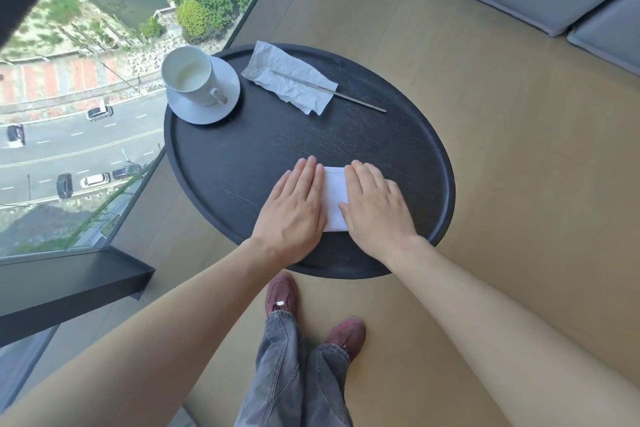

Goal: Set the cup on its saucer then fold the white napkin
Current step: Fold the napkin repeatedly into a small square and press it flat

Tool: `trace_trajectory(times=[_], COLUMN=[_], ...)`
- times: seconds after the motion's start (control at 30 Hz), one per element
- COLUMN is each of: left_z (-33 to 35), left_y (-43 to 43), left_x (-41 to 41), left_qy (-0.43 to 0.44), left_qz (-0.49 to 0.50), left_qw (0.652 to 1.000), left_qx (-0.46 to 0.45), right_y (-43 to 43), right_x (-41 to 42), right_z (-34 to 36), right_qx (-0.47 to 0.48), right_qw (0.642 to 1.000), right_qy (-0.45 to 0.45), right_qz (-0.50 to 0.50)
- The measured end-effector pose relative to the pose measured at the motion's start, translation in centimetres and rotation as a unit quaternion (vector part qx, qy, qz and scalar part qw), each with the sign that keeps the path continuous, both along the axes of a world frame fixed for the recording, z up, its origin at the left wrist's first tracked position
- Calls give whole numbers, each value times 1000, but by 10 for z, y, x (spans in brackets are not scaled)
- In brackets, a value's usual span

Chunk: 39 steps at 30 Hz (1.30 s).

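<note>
Now cup (pixel 188 71) on saucer (pixel 204 108), left hand (pixel 294 208), right hand (pixel 375 208) flat, seemingly pressing folded napkin (pixel 335 198)

A round black wooden tray table (pixel 221 163) carries everything. At its far left edge a white ceramic cup (pixel 189 75) stands on a white saucer (pixel 207 111). To their right, at the far side, a thin metal straw (pixel 360 101) lies partly on a crumpled clear wrapper (pixel 287 80). Near the front edge, a folded white napkin (pixel 335 198) lies flat between the left hand (pixel 294 208) and the right hand (pixel 375 208), both resting on it.
</note>
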<state>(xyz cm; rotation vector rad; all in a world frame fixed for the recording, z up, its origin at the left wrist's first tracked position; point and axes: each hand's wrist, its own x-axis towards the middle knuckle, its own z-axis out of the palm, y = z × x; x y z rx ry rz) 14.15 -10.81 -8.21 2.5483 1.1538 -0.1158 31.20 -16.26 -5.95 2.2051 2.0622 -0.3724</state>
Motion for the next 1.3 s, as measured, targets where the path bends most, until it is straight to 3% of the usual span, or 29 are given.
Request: trace_trajectory(times=[0.1, 0.27, 0.43, 0.63, 0.8, 0.9, 1.03, 1.17, 1.3], left_z=[6, 17, 26, 47, 78, 85, 76, 66, 53], left_y=[17, 39, 51, 64, 66, 74, 81, 88, 107], left_x=[6, 20, 25, 15, -3, -18, -31, -37, -46], left_qy=[-22, 11, 64, 132, -7, -122, -273, -307, -254], left_qz=[-1, 12, 5, -9, 112, 192, 302, 304, 250], left_qw=[999, 1000, 996, 979, 947, 915, 848, 865, 915], left_qx=[41, 27, -66, -153, -302, -332, -339, -254, -189], right_y=[30, 65, 62, 45, 39, 48, 67, 91, 111], right_x=[3, 3, 9, 14, 8, 0, -18, -43, -65], right_z=[19, 28, 31, 39, 53, 57, 48, 40, 29], right_qx=[-20, -138, -190, -192, -175, -154, -114, -47, 7], right_qw=[1000, 988, 978, 948, 917, 893, 850, 818, 815], right_qy=[-7, 43, 83, 248, 341, 389, 439, 460, 433], right_qz=[3, -44, -28, -55, -111, -165, -267, -343, -387])
